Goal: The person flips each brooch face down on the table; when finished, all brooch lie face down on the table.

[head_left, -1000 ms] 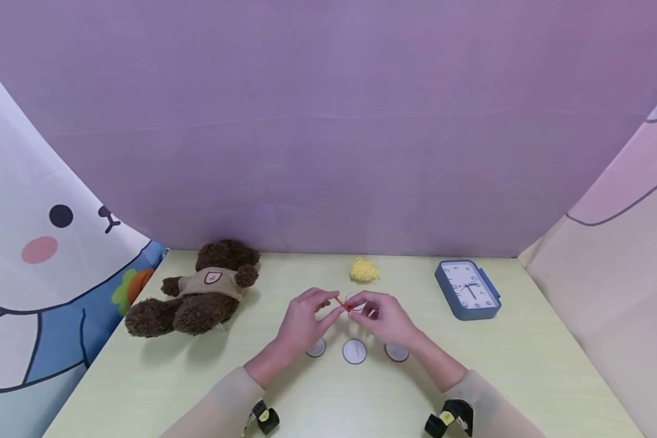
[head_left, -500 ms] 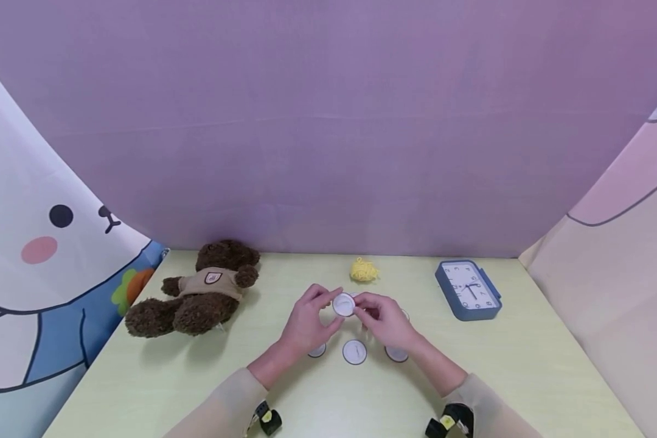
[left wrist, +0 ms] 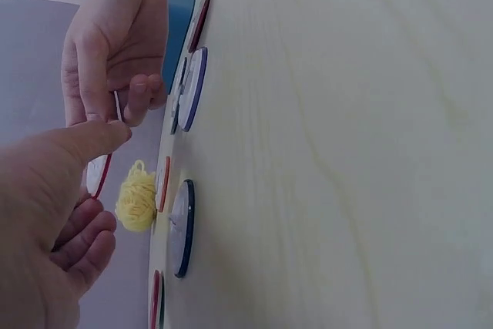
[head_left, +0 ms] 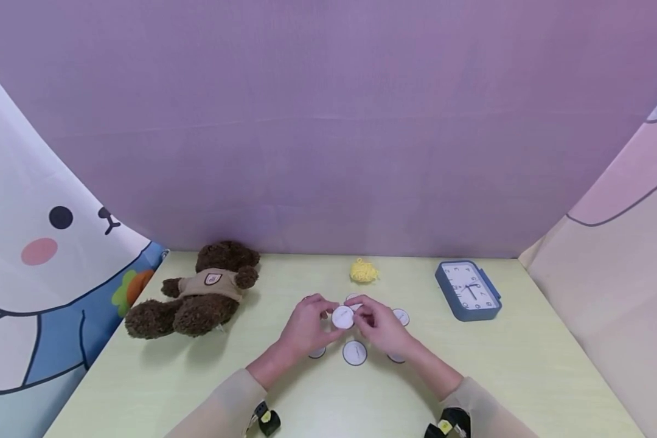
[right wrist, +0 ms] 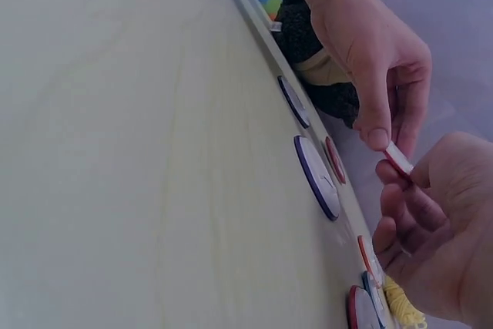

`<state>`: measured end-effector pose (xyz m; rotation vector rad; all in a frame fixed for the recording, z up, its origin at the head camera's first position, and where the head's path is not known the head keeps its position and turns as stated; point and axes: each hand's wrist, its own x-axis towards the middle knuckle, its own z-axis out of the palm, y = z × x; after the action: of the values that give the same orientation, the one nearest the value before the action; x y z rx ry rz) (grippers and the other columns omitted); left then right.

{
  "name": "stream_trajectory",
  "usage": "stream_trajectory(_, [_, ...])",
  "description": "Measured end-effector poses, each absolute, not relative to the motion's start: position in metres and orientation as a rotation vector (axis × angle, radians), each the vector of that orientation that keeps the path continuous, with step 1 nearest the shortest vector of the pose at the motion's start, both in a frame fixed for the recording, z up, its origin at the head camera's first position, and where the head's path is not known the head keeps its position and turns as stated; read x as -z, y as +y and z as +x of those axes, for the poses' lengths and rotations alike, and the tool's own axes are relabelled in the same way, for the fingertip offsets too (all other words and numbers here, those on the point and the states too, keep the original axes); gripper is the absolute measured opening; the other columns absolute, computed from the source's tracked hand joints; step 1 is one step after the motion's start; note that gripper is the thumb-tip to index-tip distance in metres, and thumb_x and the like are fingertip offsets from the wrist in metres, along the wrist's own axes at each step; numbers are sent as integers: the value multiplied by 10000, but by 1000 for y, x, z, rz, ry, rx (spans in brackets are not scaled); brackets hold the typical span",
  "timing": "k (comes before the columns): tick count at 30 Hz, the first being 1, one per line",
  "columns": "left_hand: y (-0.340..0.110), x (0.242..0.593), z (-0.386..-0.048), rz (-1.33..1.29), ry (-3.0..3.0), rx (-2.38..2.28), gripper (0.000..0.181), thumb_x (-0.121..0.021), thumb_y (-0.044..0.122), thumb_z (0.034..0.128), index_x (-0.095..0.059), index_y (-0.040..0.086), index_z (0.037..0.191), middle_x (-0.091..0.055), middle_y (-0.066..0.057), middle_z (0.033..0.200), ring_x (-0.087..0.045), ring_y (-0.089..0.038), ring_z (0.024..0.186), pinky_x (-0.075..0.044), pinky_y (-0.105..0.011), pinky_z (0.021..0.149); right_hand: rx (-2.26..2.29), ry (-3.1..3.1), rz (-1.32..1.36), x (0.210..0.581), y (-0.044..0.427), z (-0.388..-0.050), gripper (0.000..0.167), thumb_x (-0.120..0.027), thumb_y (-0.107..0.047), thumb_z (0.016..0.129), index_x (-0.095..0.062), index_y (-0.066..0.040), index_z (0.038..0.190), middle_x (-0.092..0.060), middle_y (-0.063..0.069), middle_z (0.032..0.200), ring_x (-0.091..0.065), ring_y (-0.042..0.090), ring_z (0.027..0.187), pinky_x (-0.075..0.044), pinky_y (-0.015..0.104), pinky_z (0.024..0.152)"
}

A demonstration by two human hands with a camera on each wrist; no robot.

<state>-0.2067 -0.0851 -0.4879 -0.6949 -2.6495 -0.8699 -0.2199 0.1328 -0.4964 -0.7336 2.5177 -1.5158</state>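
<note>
Between both hands, above the table, is a small round disc [head_left: 342, 317] with a white face and thin dark markings. Its edge looks red in the left wrist view [left wrist: 98, 175] and the right wrist view. My left hand [head_left: 305, 325] pinches the disc's left side between thumb and fingers. On the opposite side, my right hand [head_left: 384, 326] pinches its edge between thumb and fingertips. Similar white discs lie around the hands: a near middle disc [head_left: 354, 353], a right disc [head_left: 401, 316], and others partly hidden by hands or wrists.
A yellow yarn ball [head_left: 364, 271] sits behind the hands. A blue clock [head_left: 469, 291] lies at the right, and a brown teddy bear [head_left: 208, 291] in a beige shirt lies at the left. A purple cloth [head_left: 328, 134] hangs behind the table [head_left: 547, 365].
The disc was edge-on to the head camera, then turned its white face upward. It has since come slightly closer to the person. Both hands keep their places around it.
</note>
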Motion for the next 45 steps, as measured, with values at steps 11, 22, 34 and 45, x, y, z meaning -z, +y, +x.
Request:
stream_trajectory(11, [-82,499,-219,-703,-2776,834,335,-948,258,775,-832,87,1039,-768,11,870,-567,-94,790,-492,-237,737,1140,2893,-773,500,120,-215,337,-755,-34,916,-707,-25,1250,-661,60,1033,-510,44,710,-473,198,635])
stream_trajectory(22, [-79,507,-222,-662,-2873,786,378,-913,307,831,-821,42,1084,-771,-24,919,-601,-122,853,-559,-295,776,891,3034,-701,501,112,-214,300,-799,-82,881,-741,-31,1171,-683,24,977,-636,152,876,-581,338,792])
stream_trajectory(34, [-97,500,-221,-604,-2791,918,343,-867,190,876,-788,4,1153,-709,-59,911,-600,-135,815,-555,-282,745,937,3009,-754,496,107,-224,221,-802,-80,878,-751,-58,1092,-683,23,917,-593,113,815,-540,282,743])
stream_trajectory(45, [-133,504,-230,-346,-2737,873,480,-928,210,797,-751,-11,1185,-704,-100,963,-654,-182,826,-595,-350,761,920,2965,-758,486,75,-242,303,-760,-66,881,-748,-57,1183,-766,98,1089,-707,291,1041,-603,447,929])
